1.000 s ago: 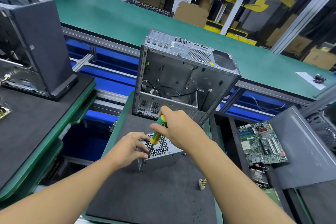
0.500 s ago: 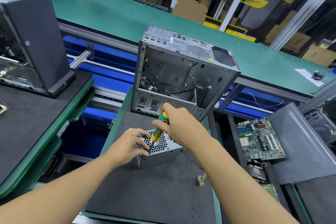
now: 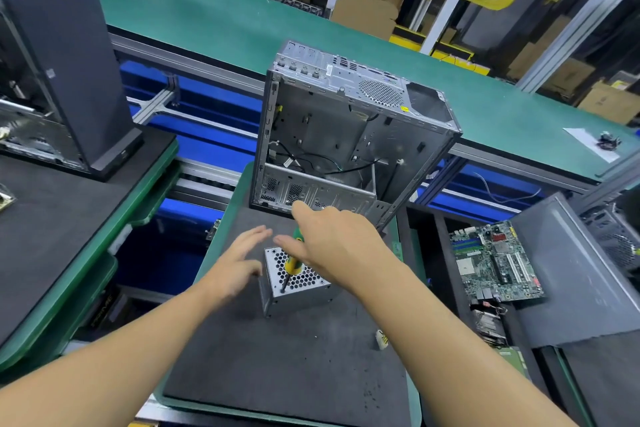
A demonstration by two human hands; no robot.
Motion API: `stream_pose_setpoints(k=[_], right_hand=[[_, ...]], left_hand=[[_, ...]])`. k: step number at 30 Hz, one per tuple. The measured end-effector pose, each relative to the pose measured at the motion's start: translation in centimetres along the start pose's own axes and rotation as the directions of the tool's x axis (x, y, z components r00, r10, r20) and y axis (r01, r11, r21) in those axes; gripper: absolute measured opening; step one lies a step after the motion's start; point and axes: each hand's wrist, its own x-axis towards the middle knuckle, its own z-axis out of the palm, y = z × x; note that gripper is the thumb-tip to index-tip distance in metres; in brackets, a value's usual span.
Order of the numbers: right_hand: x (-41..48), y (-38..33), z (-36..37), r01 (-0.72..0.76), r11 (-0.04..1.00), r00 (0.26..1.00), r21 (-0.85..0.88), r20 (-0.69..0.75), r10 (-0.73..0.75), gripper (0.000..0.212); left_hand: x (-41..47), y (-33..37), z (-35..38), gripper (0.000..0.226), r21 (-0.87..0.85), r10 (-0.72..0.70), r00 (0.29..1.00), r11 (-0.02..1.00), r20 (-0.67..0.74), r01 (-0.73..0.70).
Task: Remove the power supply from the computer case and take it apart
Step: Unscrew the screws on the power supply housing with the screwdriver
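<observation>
Right hand [image 3: 332, 246] grips green-and-yellow screwdriver [image 3: 292, 265], tip on perforated silver power supply box [image 3: 302, 288]; left hand [image 3: 239, 260], fingers straight, empty, at its 9 o'clock.

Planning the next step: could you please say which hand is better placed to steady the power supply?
Probably the left hand: open, empty, beside the power supply; the right hand grips the screwdriver.

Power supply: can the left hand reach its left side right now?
Probably yes: left hand, open, sits left of the power supply, nothing between; the screwdriver in the right hand only covers its mesh face.
</observation>
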Motion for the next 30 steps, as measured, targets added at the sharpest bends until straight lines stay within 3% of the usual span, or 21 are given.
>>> stream_pose_setpoints(k=[1, 3, 7, 10, 14, 16, 18, 21, 23, 26, 28, 30], right_hand=[[0.0, -0.1, -0.1, 0.010, 1.000, 1.000, -0.003, 0.017, -0.009, 0.040], [0.1, -0.1, -0.5, 0.039, 0.997, 0.994, 0.071, 0.101, -0.046, 0.031], [-0.4, -0.2, -1.6, 0.119, 0.966, 0.952, 0.229, 0.250, -0.177, 0.015], [-1.1, -0.3, -2.0, 0.046, 0.965, 0.939, 0.258, 0.318, -0.130, 0.016], [-1.8, 0.0, -2.2, -0.079, 0.990, 0.952, 0.118, 0.302, 0.040, 0.036], [-1.7, 0.0, -2.1, -0.047, 0.996, 0.967, 0.073, 0.255, 0.027, 0.034], [-1.5, 0.1, -2.2, -0.005, 0.988, 0.965, 0.153, 0.260, -0.035, 0.025], [-1.1, 0.4, -2.6, 0.051, 0.950, 0.929, 0.308, 0.335, -0.159, 0.014], [-1.0, 0.6, -2.8, 0.050, 0.934, 0.908, 0.354, 0.374, -0.190, 0.021], [-0.7, 0.5, -2.6, -0.027, 0.947, 0.926, 0.320, 0.364, -0.097, 0.021], [-0.5, -0.2, -2.6, -0.113, 0.961, 0.946, 0.253, 0.322, 0.026, 0.033], [-0.3, -0.8, -2.3, -0.089, 0.981, 0.964, 0.174, 0.264, 0.041, 0.035]], left_hand=[[0.3, 0.1, 0.1, 0.066, -0.068, -0.066, 0.996, 0.996, -0.060, 0.062], [1.1, 0.4, 0.6, 0.053, -0.022, -0.152, 0.983, 0.988, -0.104, 0.150], [2.4, 2.4, 2.1, 0.028, 0.213, -0.164, 0.985, 0.966, 0.053, 0.149], [3.5, 3.2, 3.3, 0.018, 0.515, -0.180, 0.979, 0.851, 0.095, 0.107], [5.0, 3.4, 3.5, 0.030, 0.686, -0.215, 0.976, 0.706, -0.029, 0.176], [5.2, 3.5, 3.7, 0.030, 0.758, -0.193, 0.980, 0.634, -0.037, 0.154], [5.2, 3.3, 4.0, 0.021, 0.828, -0.139, 0.990, 0.550, -0.033, 0.105], [5.2, 3.0, 4.0, 0.015, 0.868, -0.112, 0.993, 0.491, -0.027, 0.078], [5.2, 2.8, 3.9, 0.019, 0.865, -0.101, 0.994, 0.496, -0.028, 0.075], [5.3, 2.8, 4.0, 0.013, 0.875, -0.080, 0.997, 0.481, -0.016, 0.053], [5.2, 2.8, 4.1, 0.010, 0.890, -0.073, 0.997, 0.456, 0.000, 0.033], [5.3, 2.7, 4.0, 0.008, 0.889, -0.078, 0.997, 0.457, 0.001, 0.035]])
